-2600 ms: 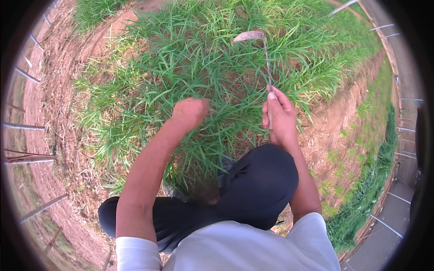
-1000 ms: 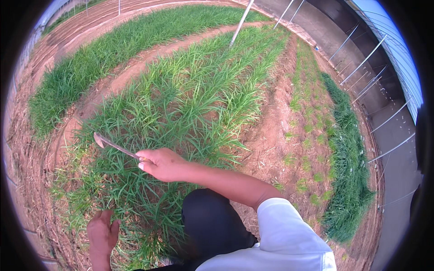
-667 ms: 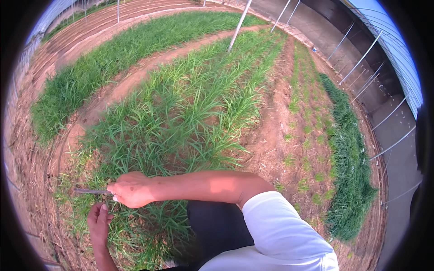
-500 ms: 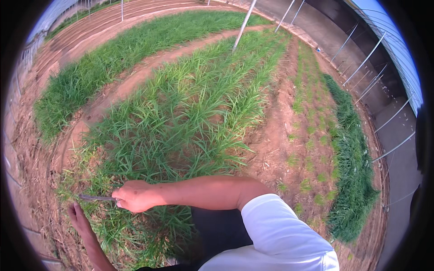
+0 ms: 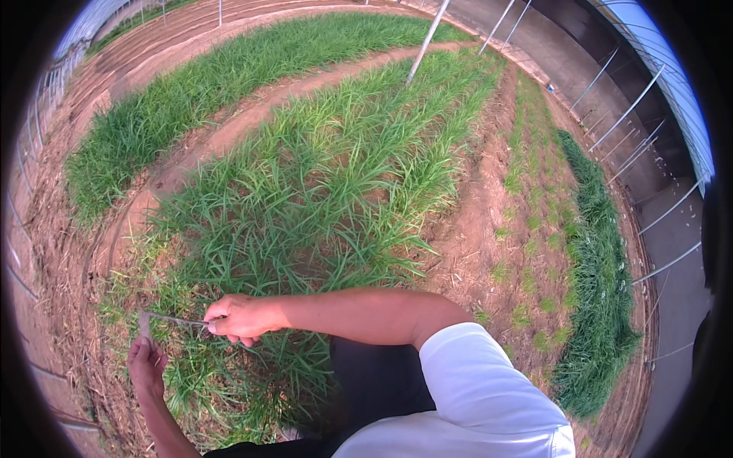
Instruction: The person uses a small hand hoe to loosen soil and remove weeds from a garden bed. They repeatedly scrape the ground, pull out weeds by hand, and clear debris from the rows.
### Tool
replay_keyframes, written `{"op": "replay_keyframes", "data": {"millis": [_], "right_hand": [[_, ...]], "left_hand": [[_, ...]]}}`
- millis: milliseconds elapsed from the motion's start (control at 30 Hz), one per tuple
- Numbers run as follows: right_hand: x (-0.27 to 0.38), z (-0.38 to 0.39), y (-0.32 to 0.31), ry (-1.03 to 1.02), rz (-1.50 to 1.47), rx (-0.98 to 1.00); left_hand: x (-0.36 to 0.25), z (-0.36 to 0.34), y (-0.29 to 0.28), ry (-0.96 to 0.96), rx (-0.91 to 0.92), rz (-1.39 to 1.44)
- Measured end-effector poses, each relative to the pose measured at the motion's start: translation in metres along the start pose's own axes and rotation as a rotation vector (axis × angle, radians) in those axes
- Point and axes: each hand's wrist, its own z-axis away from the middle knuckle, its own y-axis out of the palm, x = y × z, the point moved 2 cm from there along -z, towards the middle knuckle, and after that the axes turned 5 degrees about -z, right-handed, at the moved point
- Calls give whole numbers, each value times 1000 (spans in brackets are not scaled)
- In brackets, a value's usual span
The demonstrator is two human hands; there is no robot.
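My right hand reaches across to the left, its fingers closed on the near end of a small sickle. From that hand a thin dark shaft runs leftward, and a flat greyish blade bends down from its far end. Lower left, my left hand comes up under the blade, its fingers bent and pinching the blade's lower end. Both hands are above a patch of green grassy leaves, apart from the plants. The handle inside my right hand is mostly hidden.
Bare reddish soil lies right of the leaves, with sparse seedling rows and a dense dark green strip beyond. A white post rises at the far end of the bed. Slanted metal poles line the right side.
My left hand has gone from stretched fingers to bent fingers at the blade. My right hand has shifted slightly, and the sickle has turned so its flat blade shows.
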Motion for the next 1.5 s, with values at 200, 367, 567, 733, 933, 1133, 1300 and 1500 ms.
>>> {"op": "replay_keyframes", "data": {"millis": [200,367,567,733,933,1133,1300,1500], "right_hand": [[-3,-1,-15,158,254,26],[-27,-19,-22,46,611,-86],[-26,-19,-24,-28,761,-191],[-18,-14,-24,-22,741,-200],[-14,-11,-28,10,698,-194],[-19,-14,-30,9,691,-194],[-16,-12,-29,2,677,-202],[-21,-16,-31,16,648,-194]], "left_hand": [[-3,3,6,-24,30,1],[-10,10,23,-45,46,11],[-12,11,28,-93,61,65],[-12,12,25,-106,41,14],[-20,17,31,-98,49,-25],[-24,20,37,-86,87,-6],[-16,12,27,-35,119,21],[-12,8,22,-2,85,-22]]}}
